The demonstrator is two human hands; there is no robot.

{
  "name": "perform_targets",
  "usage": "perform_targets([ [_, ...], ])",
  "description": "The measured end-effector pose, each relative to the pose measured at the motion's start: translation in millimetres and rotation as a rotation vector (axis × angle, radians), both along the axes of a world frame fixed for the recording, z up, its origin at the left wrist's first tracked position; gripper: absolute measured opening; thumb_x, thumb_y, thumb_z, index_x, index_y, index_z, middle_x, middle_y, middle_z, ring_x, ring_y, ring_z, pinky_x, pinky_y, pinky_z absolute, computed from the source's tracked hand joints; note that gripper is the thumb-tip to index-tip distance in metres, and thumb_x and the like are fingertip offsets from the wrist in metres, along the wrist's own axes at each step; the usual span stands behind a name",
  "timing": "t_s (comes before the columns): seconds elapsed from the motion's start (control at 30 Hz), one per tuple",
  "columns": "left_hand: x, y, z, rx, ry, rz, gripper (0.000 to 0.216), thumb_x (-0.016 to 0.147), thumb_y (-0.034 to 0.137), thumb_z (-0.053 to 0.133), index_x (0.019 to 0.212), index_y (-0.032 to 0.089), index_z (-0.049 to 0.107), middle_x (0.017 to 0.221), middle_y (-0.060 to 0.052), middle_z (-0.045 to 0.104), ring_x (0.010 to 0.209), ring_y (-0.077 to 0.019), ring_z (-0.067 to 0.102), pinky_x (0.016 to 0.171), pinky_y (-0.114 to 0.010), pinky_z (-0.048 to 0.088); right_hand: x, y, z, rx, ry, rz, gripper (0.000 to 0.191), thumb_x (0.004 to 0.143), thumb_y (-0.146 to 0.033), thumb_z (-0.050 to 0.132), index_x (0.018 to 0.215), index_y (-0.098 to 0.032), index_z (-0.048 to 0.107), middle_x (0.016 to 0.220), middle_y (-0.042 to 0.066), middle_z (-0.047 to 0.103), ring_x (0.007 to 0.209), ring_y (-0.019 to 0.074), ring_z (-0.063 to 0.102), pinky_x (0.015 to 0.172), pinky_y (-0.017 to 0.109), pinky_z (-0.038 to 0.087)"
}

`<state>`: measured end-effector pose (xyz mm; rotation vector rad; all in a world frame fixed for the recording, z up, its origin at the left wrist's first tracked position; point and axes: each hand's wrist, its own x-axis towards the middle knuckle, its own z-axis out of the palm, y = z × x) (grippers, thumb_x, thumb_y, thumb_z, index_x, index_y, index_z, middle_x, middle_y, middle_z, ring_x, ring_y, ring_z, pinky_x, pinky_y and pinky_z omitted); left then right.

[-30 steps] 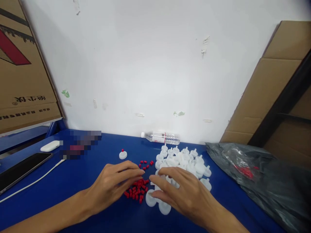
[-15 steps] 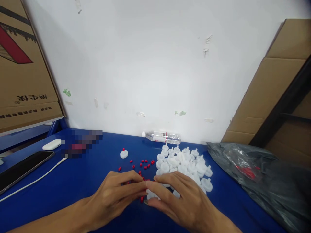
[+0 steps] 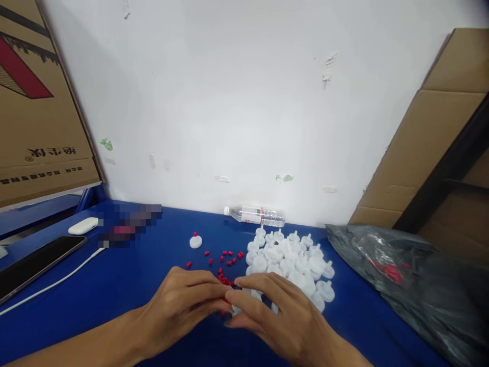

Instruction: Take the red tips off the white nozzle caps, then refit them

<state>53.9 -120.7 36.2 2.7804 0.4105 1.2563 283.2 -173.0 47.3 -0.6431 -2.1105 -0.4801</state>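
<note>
My left hand (image 3: pixel 187 300) is closed in a pinch, with a bit of a red cap (image 3: pixel 226 300) showing at its fingertips. My right hand (image 3: pixel 275 311) meets it from the other side, thumb and fingers curled around a white spouted lid (image 3: pixel 236 309) that is mostly hidden. Behind the fingertips, small red caps (image 3: pixel 222 278) lie scattered on the blue table. A heap of white spouted lids (image 3: pixel 290 260) spreads beyond my right hand. One white lid with a red cap on its spout (image 3: pixel 195 241) stands apart, farther back on the left.
A clear plastic bottle (image 3: pixel 254 215) lies along the wall. On the left are a phone (image 3: pixel 42 262), a white case (image 3: pixel 83 226) and a white cable (image 3: pixel 57 282). A grey plastic bag (image 3: pixel 412 280) covers the right side, and cardboard (image 3: pixel 424 132) leans there.
My right fingers have shifted slightly left, closer over the left fingertips. A red bit now shows between the hands. The lid heap and scattered caps look unchanged.
</note>
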Motion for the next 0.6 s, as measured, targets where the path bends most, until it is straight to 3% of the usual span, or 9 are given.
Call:
perform_targets([
  [0.23,-1.7,1.1,-3.7,-0.052,0.105,0.013,0.023,0.112,0.028,0.039,0.106,0.021,0.06,0.081,0.0,0.07,0.065,-0.0124,0.067,0.055,-0.026,0.041,-1.1,-2.0,0.8,0.009,-0.055,0.019,0.035,0.093,0.0,0.059,0.122,-0.016,0.068,0.111,0.01,0.078,0.098,0.0173,0.074,0.089,0.027,0.062],
  [0.4,-0.4,-9.5,-4.1,0.002,0.002,0.028,0.024,0.112,0.024,0.033,0.109,0.022,0.056,0.08,0.001,0.068,0.063,-0.0114,0.064,0.058,-0.026,0.042,-5.6,-10.2,-1.8,0.01,-0.051,-0.032,0.036,0.091,-0.004,0.061,0.122,-0.021,0.069,0.113,0.01,0.078,0.095,0.02,0.076,0.085,0.031,0.065],
  [0.6,2.2,-13.7,4.5,0.027,0.006,0.022,0.03,0.113,0.024,0.029,0.103,0.022,0.057,0.074,0.001,0.068,0.057,-0.0112,0.062,0.058,-0.026,0.043,-7.5,-8.7,-1.4,0.082,-0.051,-0.039,0.034,0.091,-0.002,0.059,0.117,-0.022,0.07,0.108,0.008,0.079,0.092,0.0165,0.077,0.081,0.027,0.064],
])
